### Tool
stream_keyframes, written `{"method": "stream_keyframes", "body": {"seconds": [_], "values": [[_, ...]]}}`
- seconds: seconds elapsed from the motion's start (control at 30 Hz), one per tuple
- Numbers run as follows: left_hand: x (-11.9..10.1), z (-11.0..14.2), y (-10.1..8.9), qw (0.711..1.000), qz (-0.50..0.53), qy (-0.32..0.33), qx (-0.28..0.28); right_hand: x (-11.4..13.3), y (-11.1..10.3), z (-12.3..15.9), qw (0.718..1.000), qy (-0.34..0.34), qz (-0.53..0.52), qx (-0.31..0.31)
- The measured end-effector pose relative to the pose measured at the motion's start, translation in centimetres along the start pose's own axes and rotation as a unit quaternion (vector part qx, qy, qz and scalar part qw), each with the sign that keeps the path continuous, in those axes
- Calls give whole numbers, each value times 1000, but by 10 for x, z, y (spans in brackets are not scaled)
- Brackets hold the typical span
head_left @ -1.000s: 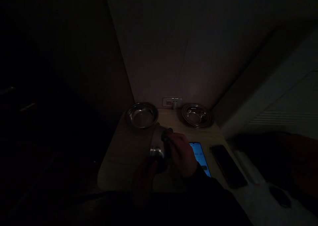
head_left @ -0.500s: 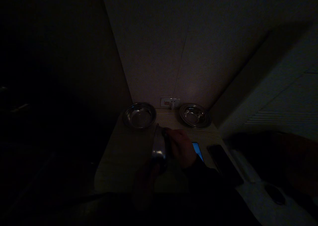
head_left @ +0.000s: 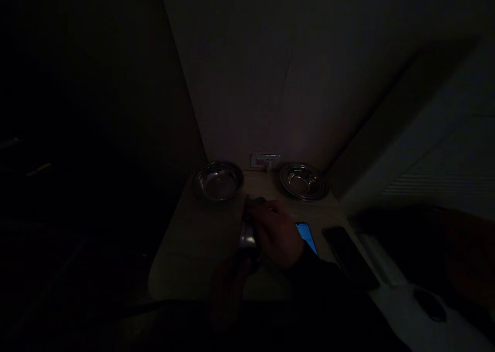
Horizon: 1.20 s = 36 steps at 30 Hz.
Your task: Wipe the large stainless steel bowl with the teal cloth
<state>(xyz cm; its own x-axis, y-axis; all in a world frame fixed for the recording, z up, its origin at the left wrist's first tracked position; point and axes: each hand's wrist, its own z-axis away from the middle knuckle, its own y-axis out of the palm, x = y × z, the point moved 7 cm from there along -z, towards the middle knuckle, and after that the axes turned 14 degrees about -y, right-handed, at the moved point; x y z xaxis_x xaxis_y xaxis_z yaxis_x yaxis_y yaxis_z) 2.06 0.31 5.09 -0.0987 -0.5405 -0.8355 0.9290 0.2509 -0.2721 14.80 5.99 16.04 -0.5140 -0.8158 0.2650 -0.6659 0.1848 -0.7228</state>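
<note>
The room is very dark. A steel bowl (head_left: 246,233) stands tilted on its edge above the small wooden table (head_left: 193,243). My left hand (head_left: 228,282) holds it from below, barely visible in shadow. My right hand (head_left: 276,233) is curled against the bowl's inner side, pressing a small dark thing that I cannot make out. Most of the bowl is hidden behind this hand.
Two more steel bowls sit at the back of the table, one on the left (head_left: 217,180) and one on the right (head_left: 303,180). A wall socket (head_left: 265,161) lies between them. A lit phone (head_left: 307,236) and a dark phone (head_left: 350,256) lie to the right.
My right hand has slid left and up over the bowl, which has turned more edge-on, hiding more of its shiny face. The lit phone screen is more covered.
</note>
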Motion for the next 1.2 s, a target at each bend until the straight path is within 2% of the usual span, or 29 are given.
{"method": "stream_keyframes", "body": {"seconds": [0.07, 0.2, 0.27, 0.33, 0.4, 0.43, 0.47, 0.57, 0.67, 0.9, 1.07, 1.2], "values": [[-4, 0, 1, 1000, -9, 0, 9, 6, 2, 1, 1000, -8, -2, -3], [-15, 0, 2, 998, -8, 21, 50, 34, 6, 20, 999, -35, -13, -9], [-15, 0, 1, 998, -15, 26, 55, 38, 6, 24, 999, -33, -22, -11], [-10, -2, 0, 999, -29, 20, 38, 29, 5, 19, 999, -26, -36, -8], [-4, -4, -3, 999, -29, 15, 13, 9, 5, 8, 998, 2, -59, -7], [-3, -5, -3, 1000, -15, 24, 10, -5, 6, 3, 996, 33, -80, -11], [-3, -6, 0, 999, -3, 35, 34, -19, 7, -1, 992, 71, -105, -20], [-1, -8, 0, 999, 7, 31, 27, -58, 16, -3, 967, 178, -172, -60], [-6, -7, 1, 998, 15, 37, 39, -75, 25, 9, 949, 222, -200, -98], [-3, -7, -11, 998, 58, -9, -6, -72, 30, 56, 894, 305, -276, -177], [-8, -7, -19, 995, 93, -17, -43, -62, 32, 69, 867, 334, -301, -214], [-14, -5, -25, 994, 94, -41, -43, -60, 34, 77, 852, 345, -316, -233]]}}
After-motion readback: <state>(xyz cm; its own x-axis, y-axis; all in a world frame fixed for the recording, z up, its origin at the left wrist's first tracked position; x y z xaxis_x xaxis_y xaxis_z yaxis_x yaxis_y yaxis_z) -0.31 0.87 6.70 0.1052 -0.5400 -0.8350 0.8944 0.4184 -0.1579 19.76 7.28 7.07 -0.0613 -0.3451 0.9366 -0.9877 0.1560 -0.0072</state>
